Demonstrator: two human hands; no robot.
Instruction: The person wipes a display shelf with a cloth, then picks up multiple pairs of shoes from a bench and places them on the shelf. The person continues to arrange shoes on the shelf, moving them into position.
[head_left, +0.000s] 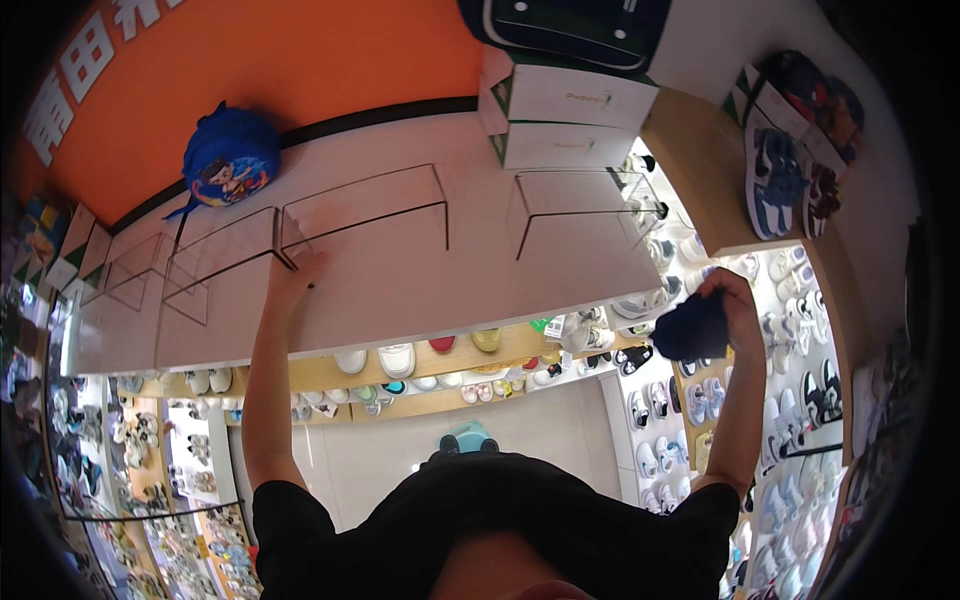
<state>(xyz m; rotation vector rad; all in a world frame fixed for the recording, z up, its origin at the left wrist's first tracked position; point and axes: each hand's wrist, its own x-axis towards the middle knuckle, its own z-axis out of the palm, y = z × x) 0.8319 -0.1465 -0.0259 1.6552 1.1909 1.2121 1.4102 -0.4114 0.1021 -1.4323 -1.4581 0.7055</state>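
My left hand (296, 274) is at the near corner where two clear acrylic risers meet, the left riser (221, 244) and the middle riser (367, 199). Its fingers are partly lost behind the see-through panel, so whether they grip it or only touch it is unclear. Bunched in my right hand (731, 300) is a dark blue cloth (690, 330), held off the right end of the white shelf top (465, 277). On that top, toward the right, stands another clear riser (577, 195).
A blue cartoon bag (232, 157) sits against the orange wall (360, 60). Stacked white shoeboxes (574, 120) carry a dark bag (570, 30). Shoes line lit shelves below and right; sneakers (776, 184) stand on a wooden ledge (690, 157). My feet are on a turquoise stool (471, 435).
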